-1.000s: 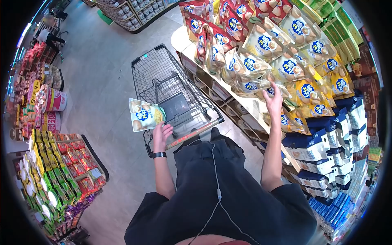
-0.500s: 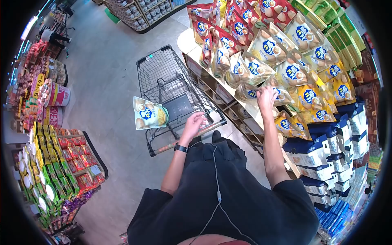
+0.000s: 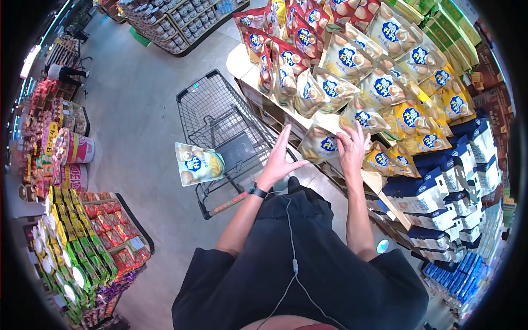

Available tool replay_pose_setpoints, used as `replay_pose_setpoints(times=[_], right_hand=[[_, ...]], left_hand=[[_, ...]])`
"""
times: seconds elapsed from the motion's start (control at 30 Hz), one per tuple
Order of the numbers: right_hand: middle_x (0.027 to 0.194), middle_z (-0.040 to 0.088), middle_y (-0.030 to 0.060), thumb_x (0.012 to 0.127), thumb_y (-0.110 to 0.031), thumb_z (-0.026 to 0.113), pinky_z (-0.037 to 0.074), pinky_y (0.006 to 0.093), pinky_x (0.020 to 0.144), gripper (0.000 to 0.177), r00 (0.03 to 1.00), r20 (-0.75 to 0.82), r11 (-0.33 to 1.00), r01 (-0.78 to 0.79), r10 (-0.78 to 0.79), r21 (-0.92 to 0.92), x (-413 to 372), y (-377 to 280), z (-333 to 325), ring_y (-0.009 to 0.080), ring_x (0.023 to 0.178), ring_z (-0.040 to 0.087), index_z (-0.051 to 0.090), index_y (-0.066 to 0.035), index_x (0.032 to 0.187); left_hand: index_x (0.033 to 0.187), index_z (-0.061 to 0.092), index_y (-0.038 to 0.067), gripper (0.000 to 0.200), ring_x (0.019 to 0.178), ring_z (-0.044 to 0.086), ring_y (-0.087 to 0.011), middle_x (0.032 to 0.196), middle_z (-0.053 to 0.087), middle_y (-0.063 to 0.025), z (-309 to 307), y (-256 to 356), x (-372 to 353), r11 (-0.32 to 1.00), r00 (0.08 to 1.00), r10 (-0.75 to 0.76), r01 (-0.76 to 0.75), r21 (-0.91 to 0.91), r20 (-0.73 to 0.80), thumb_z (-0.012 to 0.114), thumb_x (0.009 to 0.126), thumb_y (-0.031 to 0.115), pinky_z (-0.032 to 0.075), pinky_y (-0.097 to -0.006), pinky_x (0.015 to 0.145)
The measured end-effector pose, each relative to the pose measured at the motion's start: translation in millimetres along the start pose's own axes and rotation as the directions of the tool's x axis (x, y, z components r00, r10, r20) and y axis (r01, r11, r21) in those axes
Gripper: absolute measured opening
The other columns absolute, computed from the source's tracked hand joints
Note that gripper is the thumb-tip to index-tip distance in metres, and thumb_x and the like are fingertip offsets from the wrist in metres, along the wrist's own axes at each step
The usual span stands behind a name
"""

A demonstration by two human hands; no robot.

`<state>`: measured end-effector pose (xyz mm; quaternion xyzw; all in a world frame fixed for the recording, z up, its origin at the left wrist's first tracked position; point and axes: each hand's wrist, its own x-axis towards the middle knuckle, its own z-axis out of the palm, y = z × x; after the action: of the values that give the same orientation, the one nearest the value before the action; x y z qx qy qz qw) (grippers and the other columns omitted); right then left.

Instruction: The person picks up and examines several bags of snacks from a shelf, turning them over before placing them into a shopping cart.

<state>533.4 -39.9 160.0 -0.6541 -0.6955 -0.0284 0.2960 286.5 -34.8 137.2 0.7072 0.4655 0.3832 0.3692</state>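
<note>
A beige snack bag (image 3: 316, 144) with a blue logo hangs at the front edge of the display, pinched along its right side by my right hand (image 3: 352, 147). My left hand (image 3: 279, 159) is open, thumb apart from the fingers, just left of this bag and over the cart's handle end. Another beige snack bag (image 3: 356, 116) lies on the display right behind my right hand. In the black wire shopping cart (image 3: 212, 96), a pale snack bag (image 3: 199, 164) rests upright at the near left side.
Red snack bags (image 3: 303, 37), yellow snack bags (image 3: 413, 118) and white-and-navy cartons (image 3: 421, 190) fill the display table (image 3: 242, 61) to the right. A stand of packaged goods (image 3: 118, 220) is at the left. Grey floor (image 3: 144, 110) lies between. A person (image 3: 66, 71) is far off at left.
My right hand has drawn a beige snack bag off the pile, leftward toward the cart. My left hand has risen to the right and opened near that bag.
</note>
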Motion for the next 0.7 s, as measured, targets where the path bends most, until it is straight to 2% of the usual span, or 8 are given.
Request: replay_pose_setpoints(times=[0.13, 0.2, 0.27, 0.4, 0.43, 0.53, 0.67, 0.7], right_hand=[[0.122, 0.064, 0.0031, 0.079, -0.007, 0.077, 0.022, 0.0685, 0.113, 0.018, 0.994, 0.04, 0.994, 0.096, -0.098, 0.055, 7, -34, -37, 0.0343, 0.139, 0.042, 0.073, -0.015, 0.094], [0.125, 0.062, 0.0045, 0.074, -0.01, 0.079, 0.023, 0.0697, 0.112, 0.022, 0.99, 0.039, 0.987, 0.132, -0.136, 0.096, 8, -39, -41, 0.0365, 0.139, 0.042, 0.073, -0.016, 0.094], [0.129, 0.06, 0.0065, 0.074, -0.011, 0.08, 0.023, 0.0686, 0.113, 0.02, 0.991, 0.011, 0.98, 0.134, -0.137, 0.147, 11, -45, -43, 0.0366, 0.139, 0.041, 0.073, -0.015, 0.092], [0.145, 0.049, 0.0181, 0.071, -0.022, 0.087, 0.025, 0.0549, 0.118, 0.066, 0.983, -0.178, 0.95, 0.012, 0.046, 0.313, 26, -67, -48, 0.0396, 0.142, 0.037, 0.06, -0.01, 0.13], [0.149, 0.044, 0.0222, 0.069, -0.026, 0.09, 0.03, 0.0476, 0.117, 0.091, 0.987, -0.152, 0.942, -0.007, 0.061, 0.335, 26, -61, -44, 0.0369, 0.141, 0.038, 0.044, -0.004, 0.144], [0.147, 0.047, 0.0229, 0.071, -0.026, 0.09, 0.038, 0.0437, 0.112, 0.092, 0.98, 0.021, 0.796, -0.172, 0.197, 0.58, 29, -54, -33, 0.0331, 0.137, 0.045, 0.042, 0.0, 0.146], [0.123, 0.066, 0.0203, 0.082, -0.022, 0.083, 0.047, 0.038, 0.103, 0.068, 0.915, 0.396, 0.517, -0.377, 0.079, 0.768, 28, -55, -10, 0.0276, 0.117, 0.063, 0.053, 0.005, 0.136], [0.116, 0.07, 0.0179, 0.085, -0.018, 0.08, 0.048, 0.0361, 0.101, 0.055, 0.958, 0.284, 0.637, -0.247, 0.045, 0.731, 26, -63, -5, 0.0237, 0.112, 0.066, 0.058, 0.005, 0.13]], left_hand=[[0.156, 0.023, 0.001, 0.116, 0.142, 0.041, -0.032, 0.156, 0.037, -0.0225, 3, 19, 22, 0.995, 0.999, 0.043, -0.041, -0.088, 0.022, 0.091, 0.067, 0.03, 0.034, -0.0385, 0.117], [0.135, 0.06, 0.002, 0.067, 0.12, 0.062, -0.0197, 0.128, 0.067, -0.0168, 0, 16, 29, 0.943, 0.993, 0.008, 0.031, -0.333, 0.115, 0.085, 0.076, 0.019, 0.046, -0.0343, 0.105], [0.115, 0.073, 0.003, 0.033, 0.096, 0.07, -0.0141, 0.108, 0.075, -0.0107, 1, 8, 28, 0.94, 0.992, 0.041, 0.002, -0.342, 0.116, 0.078, 0.084, 0.013, 0.054, -0.0295, 0.088], [0.105, 0.076, 0.0, 0.017, 0.082, 0.068, -0.0083, 0.1, 0.076, -0.007, -8, 14, 16, 0.944, 0.993, -0.106, 0.087, -0.318, -0.042, 0.072, 0.091, 0.01, 0.055, -0.0255, 0.075], [0.106, 0.075, -0.001, 0.018, 0.081, 0.068, -0.0076, 0.1, 0.076, -0.0065, -8, 9, 12, 0.927, 0.989, -0.118, 0.079, -0.368, -0.086, 0.071, 0.092, 0.01, 0.054, -0.025, 0.074], [0.104, 0.075, -0.003, 0.023, 0.077, 0.066, -0.0054, 0.089, 0.077, -0.0067, -15, 8, 5, 0.811, 0.955, -0.204, 0.041, -0.583, -0.216, 0.073, 0.093, 0.016, 0.053, -0.0248, 0.067], [0.106, 0.074, -0.004, 0.023, 0.077, 0.065, -0.0056, 0.091, 0.075, -0.0041, -41, 5, -13, 0.822, 0.922, -0.245, 0.034, -0.568, -0.299, 0.072, 0.095, 0.016, 0.051, -0.0236, 0.067], [0.106, 0.074, -0.004, 0.023, 0.076, 0.064, -0.0053, 0.09, 0.075, -0.0034, -47, 3, -19, 0.848, 0.906, -0.256, 0.043, -0.528, -0.337, 0.071, 0.095, 0.016, 0.051, -0.0235, 0.066]])
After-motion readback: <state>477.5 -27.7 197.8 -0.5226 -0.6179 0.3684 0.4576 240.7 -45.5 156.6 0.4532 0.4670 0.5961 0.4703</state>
